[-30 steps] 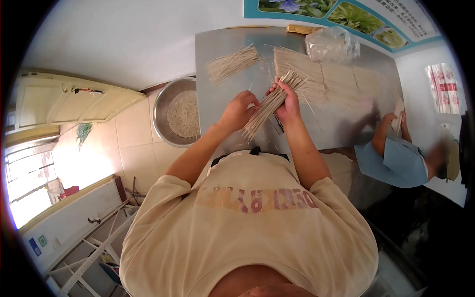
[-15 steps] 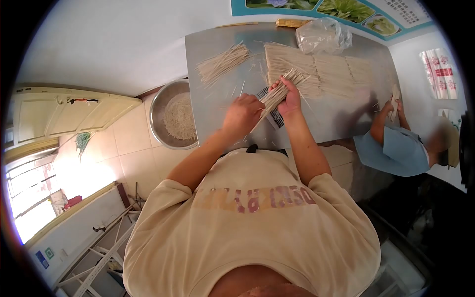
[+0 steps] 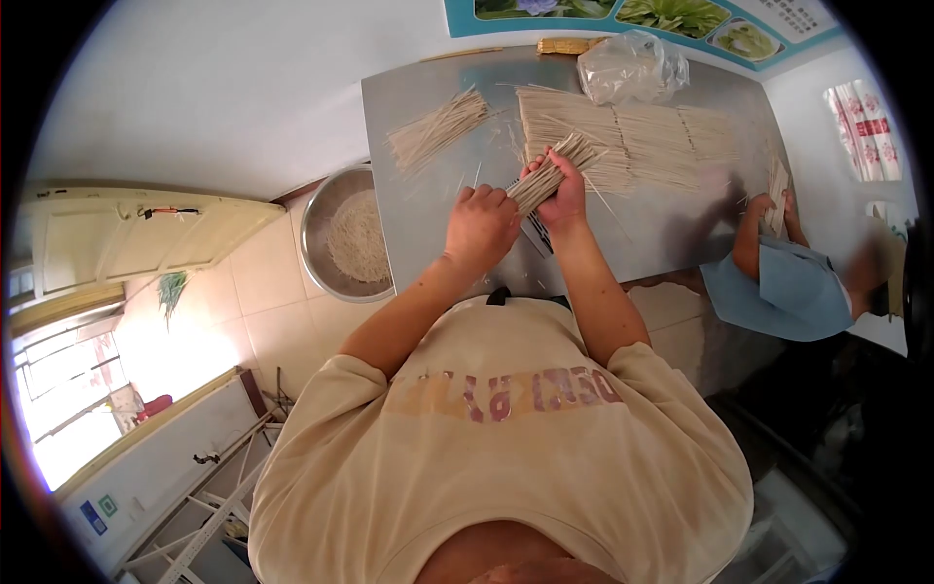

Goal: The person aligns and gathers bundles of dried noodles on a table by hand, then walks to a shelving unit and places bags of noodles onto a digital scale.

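- Gripping dried-noodle bundle (image 3: 534, 189) in right hand (image 3: 565, 201), above counter (image 3: 418, 238).
- Curling left hand (image 3: 483, 226) over near end; can't tell if grasping.
- Can't read poster text (image 3: 796, 17), red-printed packets (image 3: 864, 132) on wall, or cracked shirt lettering (image 3: 500, 398).

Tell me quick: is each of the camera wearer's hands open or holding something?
Left hand: curled at the bundle of thin strands; whether it grips cannot be told.
Right hand: closed, holding that bundle.
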`<act>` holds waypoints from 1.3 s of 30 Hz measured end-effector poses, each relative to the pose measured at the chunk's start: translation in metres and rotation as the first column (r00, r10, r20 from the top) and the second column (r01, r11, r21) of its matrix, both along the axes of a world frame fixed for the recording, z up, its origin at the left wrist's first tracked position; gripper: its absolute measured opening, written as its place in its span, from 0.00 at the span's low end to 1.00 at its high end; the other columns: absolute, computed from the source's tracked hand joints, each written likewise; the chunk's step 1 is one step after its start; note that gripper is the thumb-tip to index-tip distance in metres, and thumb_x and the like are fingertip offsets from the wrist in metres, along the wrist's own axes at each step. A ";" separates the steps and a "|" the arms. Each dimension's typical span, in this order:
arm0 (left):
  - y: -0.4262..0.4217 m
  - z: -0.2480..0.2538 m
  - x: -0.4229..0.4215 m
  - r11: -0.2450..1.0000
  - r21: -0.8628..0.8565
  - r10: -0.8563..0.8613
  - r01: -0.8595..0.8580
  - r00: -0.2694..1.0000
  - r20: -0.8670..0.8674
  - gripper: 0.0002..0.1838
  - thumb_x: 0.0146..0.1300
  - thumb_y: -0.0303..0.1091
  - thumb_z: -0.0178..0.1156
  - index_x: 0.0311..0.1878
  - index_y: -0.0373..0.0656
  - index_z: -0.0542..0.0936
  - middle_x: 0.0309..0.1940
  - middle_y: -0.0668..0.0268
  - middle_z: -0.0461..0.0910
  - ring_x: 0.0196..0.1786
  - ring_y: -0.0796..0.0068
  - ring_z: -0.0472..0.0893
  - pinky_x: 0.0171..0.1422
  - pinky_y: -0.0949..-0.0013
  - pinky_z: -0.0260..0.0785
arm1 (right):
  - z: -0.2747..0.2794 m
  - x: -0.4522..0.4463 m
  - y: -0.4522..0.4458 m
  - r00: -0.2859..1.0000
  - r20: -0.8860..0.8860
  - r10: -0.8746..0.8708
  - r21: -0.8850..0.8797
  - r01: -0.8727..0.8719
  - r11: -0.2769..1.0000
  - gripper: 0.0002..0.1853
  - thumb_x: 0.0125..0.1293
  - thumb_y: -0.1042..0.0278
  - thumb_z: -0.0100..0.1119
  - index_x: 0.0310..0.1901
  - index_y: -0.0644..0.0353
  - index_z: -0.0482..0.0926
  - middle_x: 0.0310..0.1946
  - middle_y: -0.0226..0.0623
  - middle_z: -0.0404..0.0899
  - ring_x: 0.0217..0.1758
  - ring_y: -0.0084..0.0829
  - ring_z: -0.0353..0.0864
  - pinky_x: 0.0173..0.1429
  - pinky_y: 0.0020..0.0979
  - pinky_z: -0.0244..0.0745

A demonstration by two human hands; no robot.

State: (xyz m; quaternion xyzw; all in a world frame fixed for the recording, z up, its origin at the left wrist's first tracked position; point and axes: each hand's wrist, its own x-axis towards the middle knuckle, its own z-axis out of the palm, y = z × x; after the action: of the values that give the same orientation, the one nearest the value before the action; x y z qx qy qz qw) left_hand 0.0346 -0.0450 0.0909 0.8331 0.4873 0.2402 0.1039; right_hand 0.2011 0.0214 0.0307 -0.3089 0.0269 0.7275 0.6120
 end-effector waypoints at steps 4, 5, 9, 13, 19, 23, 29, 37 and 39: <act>0.001 0.001 0.002 0.997 -0.027 0.079 -0.077 0.994 0.076 0.04 0.49 0.31 0.67 0.29 0.47 0.81 0.29 0.67 0.80 0.38 0.63 0.79 0.45 0.60 0.68 | -0.001 0.000 -0.001 0.999 -0.030 -0.011 0.002 0.011 1.000 0.07 0.65 0.69 0.62 0.44 0.56 0.77 0.31 0.32 0.77 0.35 0.31 0.77 0.49 0.39 0.75; 0.001 0.002 0.002 0.988 -0.107 0.130 -0.114 0.978 0.161 0.04 0.49 0.31 0.67 0.27 0.46 0.80 0.28 0.67 0.79 0.37 0.63 0.79 0.45 0.60 0.68 | -0.002 0.000 -0.002 0.999 -0.040 -0.022 -0.001 0.022 1.000 0.07 0.65 0.70 0.61 0.44 0.56 0.77 0.31 0.32 0.77 0.35 0.31 0.77 0.49 0.39 0.75; -0.002 0.020 -0.017 0.991 -0.071 0.127 -0.116 0.976 0.174 0.05 0.48 0.30 0.67 0.26 0.45 0.79 0.26 0.67 0.79 0.36 0.63 0.80 0.44 0.60 0.68 | -0.006 0.006 -0.001 0.996 -0.057 -0.063 -0.018 0.062 0.998 0.07 0.65 0.69 0.61 0.43 0.56 0.77 0.30 0.32 0.77 0.34 0.32 0.76 0.48 0.39 0.75; -0.015 0.020 -0.048 0.987 -0.111 0.130 -0.114 0.979 0.158 0.05 0.49 0.29 0.66 0.28 0.44 0.78 0.28 0.65 0.79 0.36 0.61 0.80 0.44 0.60 0.69 | -0.010 0.015 0.000 0.998 -0.014 -0.064 0.025 0.065 0.998 0.08 0.64 0.69 0.62 0.43 0.56 0.77 0.29 0.32 0.77 0.34 0.31 0.76 0.48 0.39 0.75; -0.028 0.003 -0.095 0.974 -0.084 0.225 -0.210 0.935 0.275 0.07 0.46 0.26 0.64 0.28 0.45 0.75 0.27 0.64 0.77 0.33 0.57 0.78 0.41 0.59 0.68 | -0.021 0.024 0.002 0.998 0.003 -0.060 -0.012 0.060 0.998 0.09 0.64 0.68 0.64 0.44 0.56 0.77 0.29 0.32 0.77 0.34 0.30 0.77 0.48 0.39 0.77; -0.035 -0.003 -0.115 0.968 -0.144 0.240 -0.206 0.927 0.289 0.06 0.46 0.25 0.62 0.27 0.44 0.75 0.27 0.64 0.77 0.30 0.59 0.75 0.40 0.60 0.67 | -0.025 0.029 0.003 0.998 0.014 -0.069 -0.030 0.069 0.997 0.09 0.64 0.68 0.64 0.44 0.57 0.77 0.31 0.32 0.77 0.35 0.30 0.77 0.49 0.39 0.78; -0.037 -0.042 -0.119 0.890 -0.385 0.365 -0.245 0.889 0.278 0.10 0.52 0.32 0.67 0.37 0.42 0.80 0.35 0.60 0.82 0.39 0.56 0.81 0.51 0.57 0.71 | -0.015 0.028 -0.003 0.999 0.053 -0.004 0.016 0.003 1.000 0.10 0.66 0.68 0.63 0.46 0.57 0.76 0.32 0.32 0.77 0.35 0.30 0.77 0.50 0.40 0.79; 0.003 -0.020 -0.049 0.559 -0.795 0.212 0.233 0.887 0.409 0.31 0.62 0.46 0.70 0.61 0.36 0.74 0.51 0.56 0.82 0.51 0.68 0.81 0.60 0.65 0.71 | 0.016 -0.012 -0.024 0.980 0.000 0.197 0.124 -0.196 0.973 0.11 0.67 0.66 0.62 0.48 0.57 0.75 0.35 0.33 0.77 0.37 0.31 0.78 0.51 0.40 0.78; 0.013 -0.030 -0.046 0.169 -0.809 0.233 0.563 0.775 0.588 0.24 0.60 0.36 0.72 0.56 0.36 0.76 0.42 0.61 0.83 0.48 0.68 0.83 0.58 0.63 0.75 | 0.030 -0.024 -0.030 0.979 -0.011 0.205 0.128 -0.202 0.971 0.11 0.67 0.66 0.62 0.48 0.57 0.75 0.35 0.33 0.77 0.38 0.31 0.78 0.51 0.40 0.78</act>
State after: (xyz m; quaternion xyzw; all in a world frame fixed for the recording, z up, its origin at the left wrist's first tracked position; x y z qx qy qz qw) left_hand -0.0117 -0.0316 0.0610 0.4969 0.3605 0.1080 0.7819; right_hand 0.1773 -0.0090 0.0611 -0.2619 -0.0436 0.7904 0.5521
